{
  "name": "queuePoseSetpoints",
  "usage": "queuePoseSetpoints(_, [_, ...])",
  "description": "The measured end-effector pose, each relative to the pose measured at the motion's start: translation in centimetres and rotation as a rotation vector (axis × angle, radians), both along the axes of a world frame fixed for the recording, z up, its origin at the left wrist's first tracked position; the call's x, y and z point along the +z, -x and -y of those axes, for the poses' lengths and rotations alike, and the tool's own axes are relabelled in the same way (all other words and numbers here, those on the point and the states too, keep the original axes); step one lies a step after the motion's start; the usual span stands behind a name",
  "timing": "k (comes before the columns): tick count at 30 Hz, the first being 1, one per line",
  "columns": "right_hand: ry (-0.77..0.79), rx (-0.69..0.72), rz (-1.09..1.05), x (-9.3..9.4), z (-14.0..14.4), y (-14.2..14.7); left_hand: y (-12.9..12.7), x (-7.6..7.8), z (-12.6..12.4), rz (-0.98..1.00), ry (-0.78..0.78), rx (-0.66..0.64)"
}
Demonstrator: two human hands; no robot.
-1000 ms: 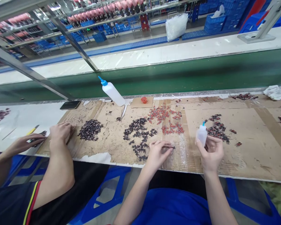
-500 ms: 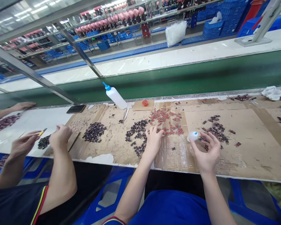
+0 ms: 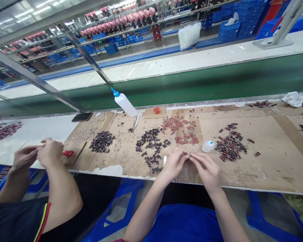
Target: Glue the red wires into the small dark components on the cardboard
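Note:
My left hand [image 3: 176, 163] and my right hand [image 3: 207, 169] meet above the front of the cardboard, fingertips pinched together. Between them is something small and dark, too hidden to name. A small white squeeze bottle [image 3: 207, 147] with a blue tip stands just beyond my right hand. To its right lies a heap of black-and-red small parts [image 3: 231, 146]. Red small parts [image 3: 173, 124] are spread beyond my hands. Left of my left hand are scattered shiny black pieces [image 3: 151, 144], and a small white piece [image 3: 165, 160] shows beside that hand.
A large white bottle [image 3: 126, 105] with a blue nozzle leans at the back, near a red cap [image 3: 156, 110]. Another black heap [image 3: 101, 142] lies further left. A co-worker's hands [image 3: 49, 153] are at work at the left, by a dark phone [image 3: 82, 117].
My right hand has come away from the small bottle and moved left. My left hand has left the black pieces, and both hands now meet. The co-worker's hands have drawn together.

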State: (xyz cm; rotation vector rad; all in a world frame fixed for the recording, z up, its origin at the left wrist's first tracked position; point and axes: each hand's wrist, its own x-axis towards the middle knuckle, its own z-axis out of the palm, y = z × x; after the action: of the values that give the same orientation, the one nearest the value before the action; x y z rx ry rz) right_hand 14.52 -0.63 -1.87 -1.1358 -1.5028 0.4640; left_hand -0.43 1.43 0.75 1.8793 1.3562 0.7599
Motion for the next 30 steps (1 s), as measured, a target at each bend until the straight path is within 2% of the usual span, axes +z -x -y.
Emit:
queuePoseSetpoints(2, [0.067, 0.049, -0.061, -0.2, 0.1, 0.0, -0.2, 0.0, 0.4, 0.08, 0.042, 0.03])
queuePoseSetpoints(5, [0.175, 0.051, -0.138, -0.4, 0.4, 0.1, -0.2, -0.3, 0.6, 0.165, 0.055, 0.094])
queuePoseSetpoints(8, [0.268, 0.037, -0.229, -0.8, 0.5, 0.3, 0.0, -0.7, 0.7, 0.173, 0.041, 0.083])
queuePoseSetpoints(10, [0.345, 0.037, -0.297, -1.1, 0.5, 0.3, 0.1, -1.0, 0.9, 0.125, 0.039, 0.08])
queuePoseSetpoints(13, [0.438, -0.022, -0.353, -1.4, 0.5, 0.0, 0.2, -1.9, 1.4, -0.055, -0.005, 0.156])
queuePoseSetpoints(16, [0.464, -0.089, -0.345, -1.7, 0.7, -0.1, -0.2, -3.0, 1.9, -0.199, -0.068, 0.228])
queuePoseSetpoints(19, [0.467, -0.071, -0.342, -1.8, 1.0, 0.1, -0.8, -3.5, 2.0, -0.209, -0.097, 0.241])
queuePoseSetpoints(24, [0.476, -0.035, -0.368, -2.0, 1.3, 0.6, -1.2, -2.7, 1.8, -0.106, -0.035, 0.202])
queuePoseSetpoints(30, [0.513, -0.007, -0.404, -1.6, 1.5, 0.7, -1.2, -1.5, 2.2, -0.026, 0.011, 0.248])
